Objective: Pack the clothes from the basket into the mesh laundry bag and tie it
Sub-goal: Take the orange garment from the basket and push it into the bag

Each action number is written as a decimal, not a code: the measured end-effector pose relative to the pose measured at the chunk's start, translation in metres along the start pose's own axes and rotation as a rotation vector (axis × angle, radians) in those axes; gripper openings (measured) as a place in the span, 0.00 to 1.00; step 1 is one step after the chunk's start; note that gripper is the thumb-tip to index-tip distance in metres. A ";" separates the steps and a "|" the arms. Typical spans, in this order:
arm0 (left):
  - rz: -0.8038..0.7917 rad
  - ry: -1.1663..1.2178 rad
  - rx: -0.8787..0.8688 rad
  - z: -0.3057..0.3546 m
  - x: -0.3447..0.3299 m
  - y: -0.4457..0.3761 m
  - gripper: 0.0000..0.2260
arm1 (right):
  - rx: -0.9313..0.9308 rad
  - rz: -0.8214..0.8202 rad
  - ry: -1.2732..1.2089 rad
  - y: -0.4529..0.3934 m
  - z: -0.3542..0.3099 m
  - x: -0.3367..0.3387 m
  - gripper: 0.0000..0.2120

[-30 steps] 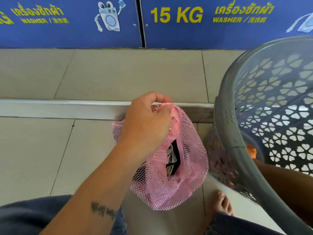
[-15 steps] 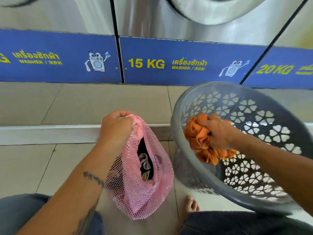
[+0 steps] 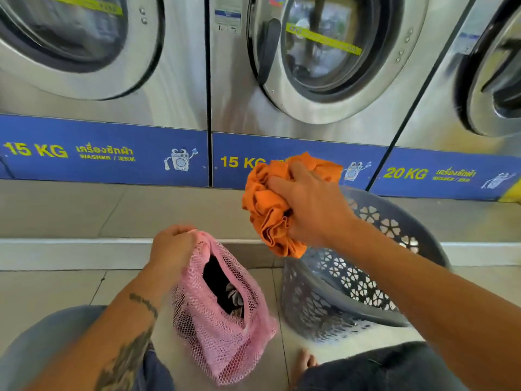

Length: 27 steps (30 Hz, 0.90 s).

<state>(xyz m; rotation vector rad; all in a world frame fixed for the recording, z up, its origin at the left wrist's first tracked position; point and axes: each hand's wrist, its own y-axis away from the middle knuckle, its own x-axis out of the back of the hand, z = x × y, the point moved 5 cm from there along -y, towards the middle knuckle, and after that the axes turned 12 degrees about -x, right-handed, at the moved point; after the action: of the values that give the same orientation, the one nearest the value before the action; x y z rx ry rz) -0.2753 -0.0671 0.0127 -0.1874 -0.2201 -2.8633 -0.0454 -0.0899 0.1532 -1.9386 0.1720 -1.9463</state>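
A pink mesh laundry bag [image 3: 222, 334] hangs low in the middle, its mouth open, with a dark printed garment [image 3: 225, 292] inside. My left hand [image 3: 172, 249] pinches the bag's top rim and holds it up. My right hand [image 3: 313, 204] grips a bunched orange cloth [image 3: 267, 210] in the air, above and to the right of the bag's mouth, clear of the basket. The grey perforated basket [image 3: 318, 309] stands tilted on the floor at the right, beneath my right forearm; its inside is partly hidden by the arm.
A row of steel front-loading washers [image 3: 324, 66] with blue base panels stands ahead on a raised tiled step [image 3: 84, 249]. My knees in dark trousers and a bare foot [image 3: 303, 368] are at the bottom, close to the bag and basket.
My right hand has lifted the orange cloth out of the basket, up and toward the bag. The view has tilted upward. My left hand keeps the bag's rim.
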 end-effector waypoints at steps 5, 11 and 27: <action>0.019 0.118 0.026 -0.013 0.017 -0.003 0.07 | 0.102 -0.047 -0.025 0.020 -0.075 -0.024 0.26; 0.013 0.122 0.026 -0.006 0.039 0.003 0.08 | 0.108 -0.252 -0.189 0.056 -0.121 -0.113 0.29; -0.034 0.283 0.149 -0.016 0.055 -0.009 0.07 | -0.086 -0.648 -0.040 0.047 -0.168 -0.256 0.29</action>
<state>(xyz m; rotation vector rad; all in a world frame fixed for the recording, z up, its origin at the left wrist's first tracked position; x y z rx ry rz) -0.3325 -0.0749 0.0044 0.2512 -0.3804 -2.8476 -0.2097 -0.0739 -0.1090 -2.2822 -0.4469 -2.3030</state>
